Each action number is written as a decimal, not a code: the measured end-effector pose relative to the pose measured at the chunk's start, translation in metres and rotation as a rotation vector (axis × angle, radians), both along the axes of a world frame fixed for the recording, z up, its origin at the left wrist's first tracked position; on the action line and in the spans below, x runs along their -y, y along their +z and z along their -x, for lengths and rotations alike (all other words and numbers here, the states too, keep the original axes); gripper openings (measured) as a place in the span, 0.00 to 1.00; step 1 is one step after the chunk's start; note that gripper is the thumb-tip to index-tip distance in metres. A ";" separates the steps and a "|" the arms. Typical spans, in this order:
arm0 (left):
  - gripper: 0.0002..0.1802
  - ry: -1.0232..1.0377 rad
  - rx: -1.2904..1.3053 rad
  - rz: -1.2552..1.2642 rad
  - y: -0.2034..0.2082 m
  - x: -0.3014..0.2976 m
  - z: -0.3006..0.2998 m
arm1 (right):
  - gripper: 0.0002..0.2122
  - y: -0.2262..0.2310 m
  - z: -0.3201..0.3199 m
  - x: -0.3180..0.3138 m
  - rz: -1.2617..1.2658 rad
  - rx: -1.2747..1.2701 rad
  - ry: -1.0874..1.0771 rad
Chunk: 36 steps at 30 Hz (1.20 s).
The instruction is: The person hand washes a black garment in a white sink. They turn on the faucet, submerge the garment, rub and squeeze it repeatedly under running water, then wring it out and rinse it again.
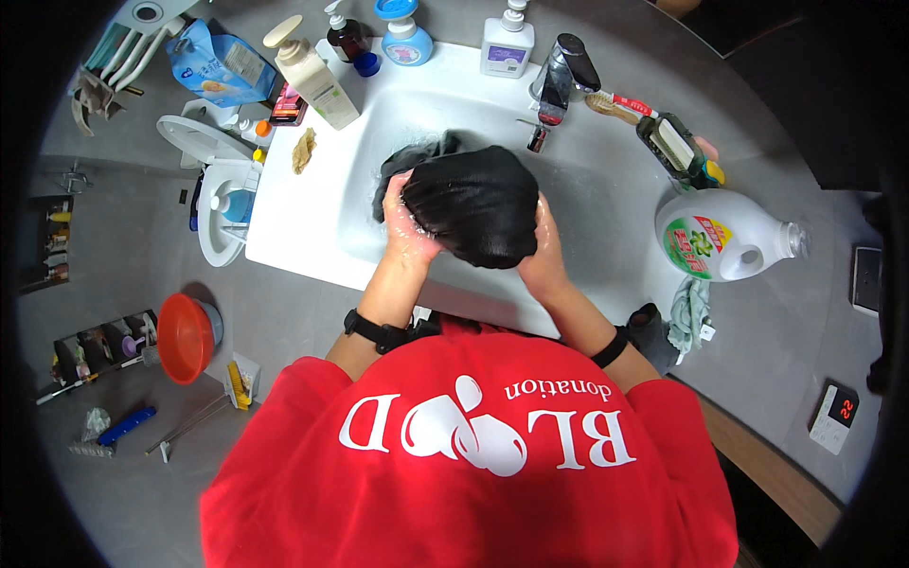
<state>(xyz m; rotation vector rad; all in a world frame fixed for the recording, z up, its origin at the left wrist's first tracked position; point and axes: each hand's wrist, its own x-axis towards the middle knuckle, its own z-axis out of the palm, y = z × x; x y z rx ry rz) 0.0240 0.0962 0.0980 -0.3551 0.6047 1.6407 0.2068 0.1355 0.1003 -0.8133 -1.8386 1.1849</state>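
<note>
A bunched, wet black garment is held up over the white sink between my two hands. My left hand grips its left side, with suds on the fingers and wrist. On the opposite side my right hand presses against the cloth, its fingers partly hidden behind it. A darker grey-green part of the cloth hangs at the upper left, toward the basin. Which kind of garment it is, I cannot tell. The chrome faucet stands behind the cloth at the sink's far edge.
Pump bottles line the far rim, with a blue refill pouch at left. To the right are a brush, a large white detergent bottle and a light green cloth. A toilet and red basin are at left.
</note>
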 end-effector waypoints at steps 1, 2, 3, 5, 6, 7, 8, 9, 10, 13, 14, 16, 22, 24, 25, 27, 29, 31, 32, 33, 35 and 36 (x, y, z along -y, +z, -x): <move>0.20 -0.014 -0.015 0.010 -0.002 0.002 0.002 | 0.36 -0.005 -0.011 -0.008 0.145 0.052 0.128; 0.18 -0.007 -0.033 0.097 -0.003 0.004 0.004 | 0.38 -0.009 -0.020 -0.014 0.223 0.077 0.216; 0.17 -0.029 -0.031 0.118 -0.005 0.007 0.002 | 0.40 -0.013 -0.027 -0.018 0.337 0.118 0.286; 0.16 -0.055 -0.044 0.233 -0.008 0.012 -0.001 | 0.40 -0.019 -0.038 -0.028 0.518 0.201 0.433; 0.17 -0.042 -0.069 0.235 -0.009 0.014 -0.003 | 0.38 -0.022 -0.042 -0.033 0.584 0.242 0.506; 0.17 -0.039 -0.080 0.245 -0.011 0.015 -0.003 | 0.37 -0.027 -0.045 -0.039 0.648 0.282 0.580; 0.17 -0.036 -0.092 0.254 -0.013 0.016 -0.004 | 0.35 -0.033 -0.048 -0.045 0.670 0.281 0.668; 0.19 -0.022 -0.105 0.208 -0.015 0.017 -0.001 | 0.29 -0.042 -0.049 -0.050 0.693 0.252 0.734; 0.19 0.000 -0.101 0.228 -0.017 0.017 0.003 | 0.27 -0.053 -0.051 -0.055 0.791 0.314 0.757; 0.23 0.035 -0.104 0.209 -0.025 0.023 0.024 | 0.27 -0.095 -0.054 -0.070 0.955 0.382 0.751; 0.26 0.063 -0.080 0.242 -0.027 0.027 0.031 | 0.25 -0.112 -0.051 -0.069 0.841 0.510 0.506; 0.28 0.097 -0.078 0.203 -0.031 0.036 0.043 | 0.20 -0.144 -0.037 -0.066 0.167 0.976 0.246; 0.31 0.136 -0.099 0.065 -0.032 0.055 0.056 | 0.09 -0.183 -0.003 -0.078 -0.002 1.190 0.229; 0.31 0.129 -0.088 0.019 -0.031 0.057 0.054 | 0.07 -0.181 0.005 -0.087 0.051 1.272 0.302; 0.31 0.121 -0.074 -0.003 -0.030 0.056 0.053 | 0.07 -0.177 0.008 -0.091 0.082 1.320 0.360; 0.30 0.122 -0.073 0.020 -0.030 0.054 0.050 | 0.11 -0.165 0.012 -0.097 0.200 1.312 0.392; 0.30 0.140 -0.074 0.112 -0.029 0.050 0.046 | 0.18 -0.145 0.014 -0.096 0.229 1.248 0.370; 0.30 0.120 -0.098 0.113 -0.026 0.044 0.040 | 0.29 -0.115 0.008 -0.086 0.180 1.138 0.279; 0.29 0.095 -0.095 0.055 -0.025 0.041 0.037 | 0.38 -0.097 0.002 -0.081 0.144 0.961 0.299; 0.29 0.081 -0.118 0.050 -0.023 0.037 0.033 | 0.48 -0.077 -0.004 -0.076 0.104 0.765 0.325; 0.28 0.069 -0.092 0.107 -0.020 0.028 0.024 | 0.55 -0.038 -0.011 -0.070 -0.144 0.450 0.381; 0.28 0.055 -0.092 0.115 -0.019 0.023 0.020 | 0.58 -0.022 -0.009 -0.070 -0.313 0.258 0.396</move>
